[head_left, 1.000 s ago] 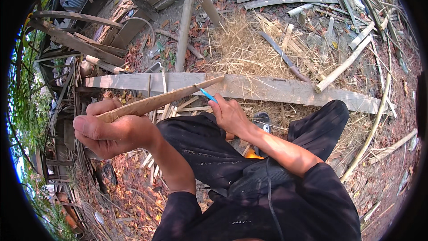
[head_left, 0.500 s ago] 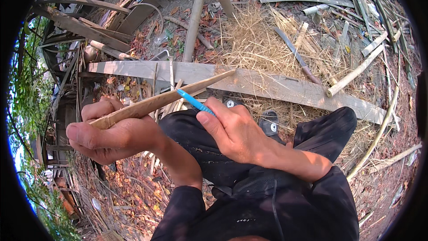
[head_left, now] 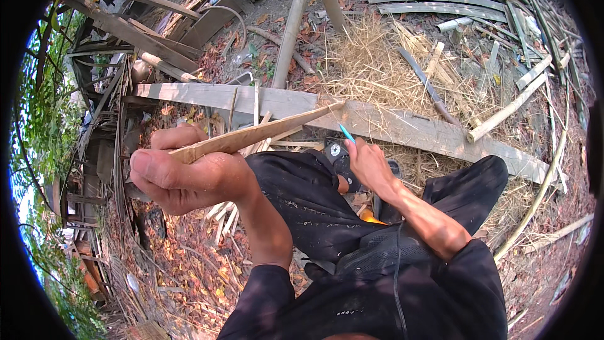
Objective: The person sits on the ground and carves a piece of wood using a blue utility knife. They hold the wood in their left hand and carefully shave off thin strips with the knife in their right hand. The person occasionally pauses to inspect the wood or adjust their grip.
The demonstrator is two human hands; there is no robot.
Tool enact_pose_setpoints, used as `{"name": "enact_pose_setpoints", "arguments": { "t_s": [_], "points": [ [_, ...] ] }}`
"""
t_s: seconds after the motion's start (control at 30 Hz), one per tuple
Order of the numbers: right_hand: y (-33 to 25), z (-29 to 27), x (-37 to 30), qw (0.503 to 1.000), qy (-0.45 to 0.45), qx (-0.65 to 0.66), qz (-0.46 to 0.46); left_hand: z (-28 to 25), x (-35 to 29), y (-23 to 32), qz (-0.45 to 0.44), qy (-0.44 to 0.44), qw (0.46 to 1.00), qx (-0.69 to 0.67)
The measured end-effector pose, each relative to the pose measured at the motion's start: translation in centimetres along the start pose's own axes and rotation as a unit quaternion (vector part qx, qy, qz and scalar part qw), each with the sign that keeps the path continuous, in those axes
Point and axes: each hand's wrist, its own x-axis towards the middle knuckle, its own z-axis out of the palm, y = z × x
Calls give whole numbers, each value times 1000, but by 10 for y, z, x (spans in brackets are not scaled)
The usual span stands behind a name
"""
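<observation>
My left hand point(head_left: 195, 179) is wrapped round the wide end of a tapered wooden strip point(head_left: 264, 130). The strip slants up to the right, its narrow tip over a long grey plank point(head_left: 415, 131). In my right hand point(head_left: 374, 167) is a slim blue pen point(head_left: 345, 132), pinched so that its pointed end sticks out up and to the left. Most of the pen is hidden by the fingers. Its point is a little below the strip's narrow end; the two look apart, though I cannot tell the depth between them.
Beyond the plank, a long dark blade point(head_left: 425, 82) lies on dry straw shavings point(head_left: 362, 56). A bamboo pole point(head_left: 509, 108) rests near the plank's right part. My bent legs point(head_left: 296, 195) are below the strip. Split slats point(head_left: 440, 7) lie at the far right.
My right hand with the pen has moved right, from the strip's middle to near its narrow tip. The left hand still grips the strip. The whole view has shifted slightly.
</observation>
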Motion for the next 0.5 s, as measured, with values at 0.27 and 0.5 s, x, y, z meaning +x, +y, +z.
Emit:
{"name": "enact_pose_setpoints", "arguments": {
  "t_s": [0.27,0.5],
  "points": [
    [-71,-71,-41,976,-2,176,-127,14,-9,8,15,-40,999,-16],
    [-71,-41,-19,964,61,195,-172,20,-14,14,-4,-34,999,-23]
  ]
}}
